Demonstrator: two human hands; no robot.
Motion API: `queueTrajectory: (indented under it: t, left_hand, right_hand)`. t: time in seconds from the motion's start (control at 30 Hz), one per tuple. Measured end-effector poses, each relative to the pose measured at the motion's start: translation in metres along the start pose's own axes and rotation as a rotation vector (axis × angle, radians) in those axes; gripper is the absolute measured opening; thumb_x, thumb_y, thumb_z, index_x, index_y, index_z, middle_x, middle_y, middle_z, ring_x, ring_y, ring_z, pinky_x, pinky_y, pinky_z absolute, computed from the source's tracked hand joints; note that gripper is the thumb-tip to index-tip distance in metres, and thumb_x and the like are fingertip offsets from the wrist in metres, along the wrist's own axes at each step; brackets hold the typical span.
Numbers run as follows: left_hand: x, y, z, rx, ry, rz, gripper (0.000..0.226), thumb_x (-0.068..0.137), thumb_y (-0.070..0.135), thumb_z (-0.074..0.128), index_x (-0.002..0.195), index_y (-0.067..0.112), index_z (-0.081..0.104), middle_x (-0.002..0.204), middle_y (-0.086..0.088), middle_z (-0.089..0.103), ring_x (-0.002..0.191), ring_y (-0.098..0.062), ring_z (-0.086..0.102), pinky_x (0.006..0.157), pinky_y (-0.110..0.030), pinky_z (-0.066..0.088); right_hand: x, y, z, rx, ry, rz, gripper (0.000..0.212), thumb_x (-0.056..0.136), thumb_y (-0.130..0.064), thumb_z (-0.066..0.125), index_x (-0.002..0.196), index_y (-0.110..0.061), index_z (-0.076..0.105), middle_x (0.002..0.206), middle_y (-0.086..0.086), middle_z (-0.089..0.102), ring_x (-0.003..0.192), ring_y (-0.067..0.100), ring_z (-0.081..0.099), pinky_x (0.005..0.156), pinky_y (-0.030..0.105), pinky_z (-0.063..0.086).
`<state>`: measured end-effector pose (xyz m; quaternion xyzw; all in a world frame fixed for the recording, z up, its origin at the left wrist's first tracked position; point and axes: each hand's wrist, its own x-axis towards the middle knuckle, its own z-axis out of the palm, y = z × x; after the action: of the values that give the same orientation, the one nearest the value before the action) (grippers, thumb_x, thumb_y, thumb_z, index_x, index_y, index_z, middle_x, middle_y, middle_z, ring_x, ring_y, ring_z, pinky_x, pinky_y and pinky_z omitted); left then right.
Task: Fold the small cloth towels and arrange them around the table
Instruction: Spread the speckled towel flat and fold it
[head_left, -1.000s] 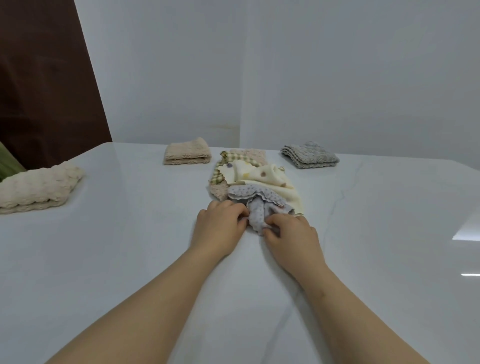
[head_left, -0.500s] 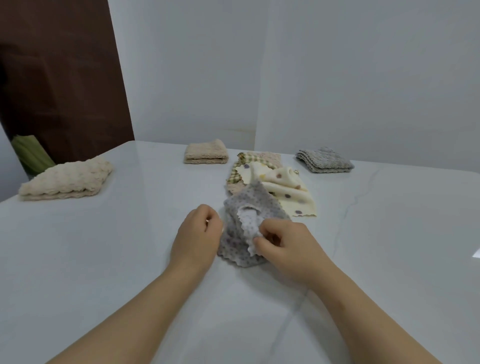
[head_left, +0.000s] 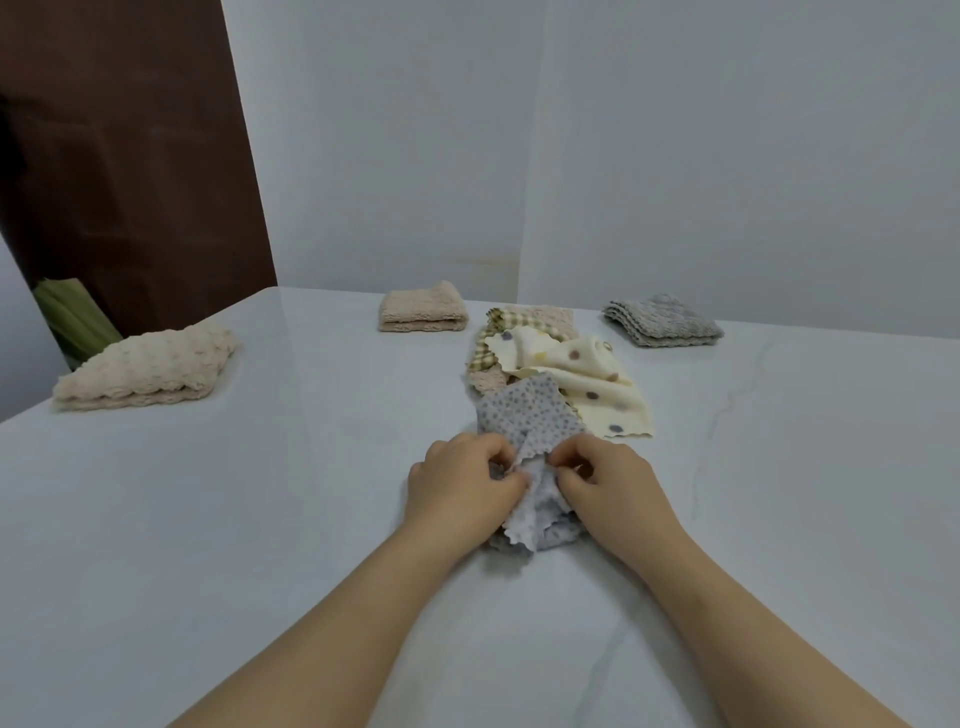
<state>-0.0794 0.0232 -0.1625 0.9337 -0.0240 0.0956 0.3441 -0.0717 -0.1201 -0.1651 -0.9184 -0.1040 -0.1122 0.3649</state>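
Note:
A grey dotted towel (head_left: 524, 415) with a wavy edge lies crumpled in the middle of the white table (head_left: 208, 519). My left hand (head_left: 460, 486) and my right hand (head_left: 605, 486) both pinch it close together near its middle, knuckles up. Its near edge hangs loose below my hands. Just behind it lies a heap of unfolded towels: a cream one with coloured dots (head_left: 582, 379) over a green checked one (head_left: 485, 345) and a beige one (head_left: 545, 315).
Three folded towels rest on the table: a bumpy cream one (head_left: 150, 366) at the left edge, a beige one (head_left: 422, 307) at the back, a grey one (head_left: 662, 326) at the back right. White walls stand behind; a brown panel and something green (head_left: 72, 319) are at the left.
The grey dotted towel has been pulled off the heap toward me. My hands have come close together on it, and the view has shifted.

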Motion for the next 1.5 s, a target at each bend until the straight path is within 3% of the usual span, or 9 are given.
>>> queueTrajectory:
  t: [0.23, 0.4, 0.53, 0.67, 0.8, 1.03, 1.2, 1.3, 1.5]
  left_hand:
    - [0.003, 0.001, -0.021, -0.617, 0.057, -0.168, 0.012, 0.083, 0.019, 0.059, 0.073, 0.013, 0.06, 0.075, -0.004, 0.062, 0.076, -0.022, 0.058, 0.08, -0.044, 0.052]
    - [-0.003, 0.008, -0.024, -0.836, 0.025, -0.174, 0.013, 0.093, 0.024, 0.051, 0.082, 0.017, 0.053, 0.104, -0.025, 0.062, 0.097, -0.039, 0.061, 0.091, -0.055, 0.047]
    - [-0.005, 0.011, -0.026, -0.957, 0.032, -0.125, 0.016, 0.096, 0.018, 0.045, 0.081, 0.018, 0.051, 0.083, -0.009, 0.064, 0.078, -0.023, 0.063, 0.084, -0.045, 0.051]
    - [-0.004, 0.01, -0.025, -0.97, 0.002, -0.109, 0.017, 0.097, 0.015, 0.043, 0.082, 0.019, 0.051, 0.083, -0.004, 0.064, 0.077, -0.019, 0.062, 0.081, -0.04, 0.051]
    - [-0.003, 0.009, -0.022, -0.965, -0.016, -0.079, 0.021, 0.097, 0.013, 0.042, 0.081, 0.021, 0.053, 0.081, -0.001, 0.064, 0.075, -0.013, 0.061, 0.074, -0.031, 0.05]
    - [-0.005, 0.0, -0.037, -0.811, -0.198, -0.023, 0.021, 0.078, 0.006, 0.069, 0.086, 0.022, 0.059, 0.087, -0.001, 0.066, 0.074, -0.013, 0.065, 0.07, -0.027, 0.057]
    - [-0.002, -0.015, -0.049, -0.457, -0.163, -0.077, 0.02, 0.077, 0.004, 0.07, 0.083, 0.022, 0.066, 0.077, 0.003, 0.061, 0.066, -0.006, 0.058, 0.058, -0.015, 0.05]
    - [0.002, -0.014, -0.049, -0.628, 0.024, -0.232, 0.019, 0.087, 0.005, 0.056, 0.073, 0.016, 0.063, 0.068, -0.001, 0.06, 0.054, -0.01, 0.054, 0.046, -0.019, 0.045]
    - [0.007, -0.011, -0.053, -0.857, 0.11, -0.333, 0.022, 0.094, 0.011, 0.046, 0.078, 0.019, 0.057, 0.073, -0.001, 0.058, 0.064, -0.013, 0.05, 0.051, -0.02, 0.043]
  right_hand:
    - [-0.007, -0.013, 0.001, 0.225, 0.054, -0.064, 0.013, 0.088, -0.02, 0.056, 0.089, -0.033, 0.055, 0.086, -0.018, 0.059, 0.073, -0.001, 0.055, 0.066, 0.011, 0.042]
    - [-0.013, -0.023, 0.003, 0.472, 0.003, 0.018, 0.027, 0.085, -0.029, 0.062, 0.105, -0.041, 0.049, 0.101, -0.019, 0.056, 0.078, 0.0, 0.056, 0.064, 0.012, 0.045]
    - [-0.009, -0.018, 0.003, 0.44, -0.003, 0.115, 0.042, 0.083, -0.023, 0.065, 0.12, -0.031, 0.047, 0.096, -0.013, 0.056, 0.075, 0.003, 0.057, 0.063, 0.015, 0.044]
    - [-0.007, -0.016, 0.001, 0.53, -0.053, 0.199, 0.032, 0.085, -0.018, 0.063, 0.112, -0.03, 0.051, 0.073, -0.001, 0.053, 0.046, 0.004, 0.051, 0.046, 0.022, 0.044]
    - [-0.006, -0.014, 0.001, 0.601, -0.063, 0.198, 0.043, 0.086, -0.016, 0.059, 0.119, -0.04, 0.044, 0.067, 0.005, 0.054, 0.062, 0.016, 0.053, 0.064, 0.029, 0.044]
    - [-0.002, -0.007, -0.002, 0.398, 0.094, 0.106, 0.019, 0.087, -0.014, 0.053, 0.082, -0.027, 0.065, 0.049, -0.01, 0.053, 0.048, 0.002, 0.045, 0.052, 0.02, 0.035]
    - [-0.003, -0.01, -0.013, 0.284, 0.268, 0.034, 0.016, 0.084, -0.012, 0.051, 0.079, -0.026, 0.057, 0.073, -0.006, 0.052, 0.067, 0.005, 0.048, 0.06, 0.022, 0.036]
    - [-0.002, -0.011, -0.009, 0.185, 0.31, 0.017, 0.02, 0.081, -0.012, 0.053, 0.074, -0.03, 0.051, 0.09, -0.014, 0.043, 0.095, 0.014, 0.042, 0.079, 0.025, 0.032]
    - [-0.003, -0.008, -0.009, -0.086, 0.208, 0.003, 0.012, 0.083, -0.014, 0.05, 0.085, -0.024, 0.045, 0.085, -0.013, 0.045, 0.09, 0.011, 0.03, 0.078, 0.027, 0.02]
